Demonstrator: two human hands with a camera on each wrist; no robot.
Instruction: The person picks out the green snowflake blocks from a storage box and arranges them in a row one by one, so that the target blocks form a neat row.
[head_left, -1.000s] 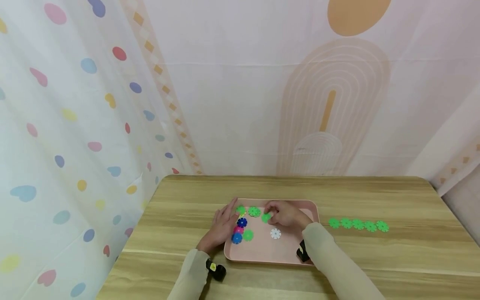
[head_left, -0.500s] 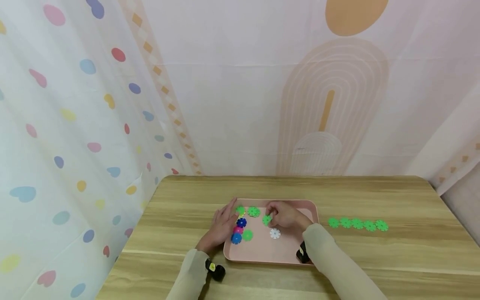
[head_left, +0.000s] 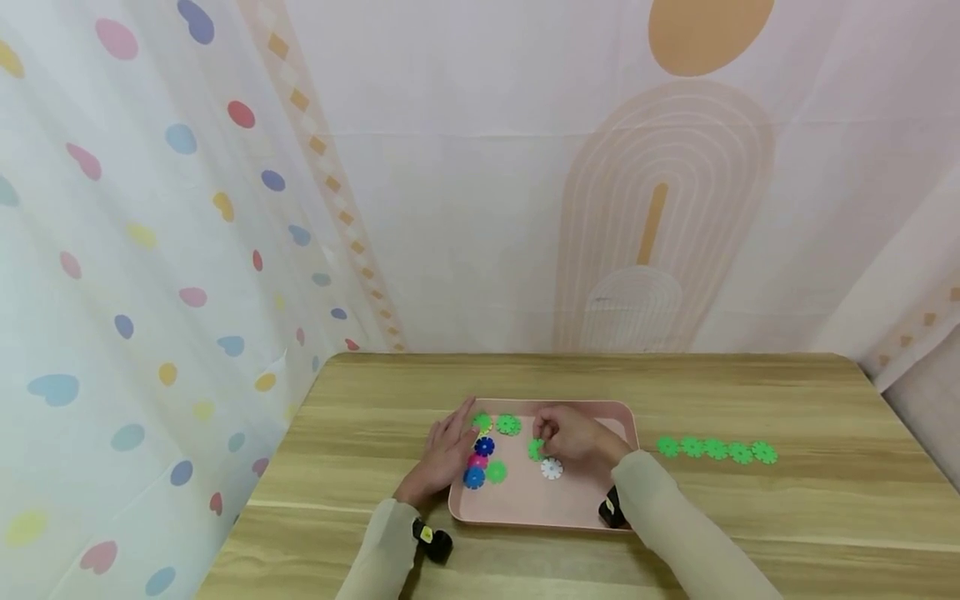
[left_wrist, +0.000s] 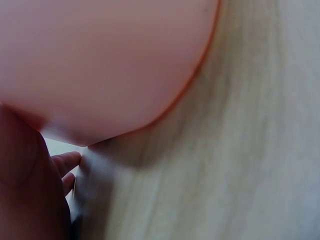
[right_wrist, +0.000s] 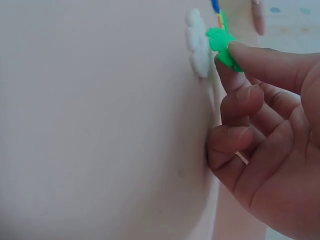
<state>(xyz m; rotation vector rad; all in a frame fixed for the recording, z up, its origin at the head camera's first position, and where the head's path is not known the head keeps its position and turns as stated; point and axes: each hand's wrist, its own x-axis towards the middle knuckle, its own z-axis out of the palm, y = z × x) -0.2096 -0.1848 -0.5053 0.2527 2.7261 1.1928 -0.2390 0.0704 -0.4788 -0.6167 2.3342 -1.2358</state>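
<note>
In the head view, my left hand (head_left: 445, 454) lies along the left rim of a pink tray (head_left: 525, 510), fingers extended. The left wrist view has part of that hand (left_wrist: 30, 185) close against the tray's side. My right hand (head_left: 573, 435) is over the tray, pinching a green notched plastic disc (head_left: 536, 451) between thumb and forefinger, clearest in the right wrist view. Just below it lies a white notched disc (head_left: 552, 469). Left of it are green discs (head_left: 508, 425), a dark blue one (head_left: 484, 447), a pink one (head_left: 477, 462), a lighter blue one (head_left: 474, 477) and another green one (head_left: 497, 472).
On the wooden table (head_left: 360, 400), right of the tray, a row of several green discs (head_left: 716, 449) lies end to end. A patterned curtain (head_left: 465, 208) hangs behind the table. Each wrist carries a black camera, such as the left one (head_left: 435, 546).
My right hand, with the green disc pinched in it, has moved slightly toward me and now is nearer the white disc. The left hand has stayed in place.
</note>
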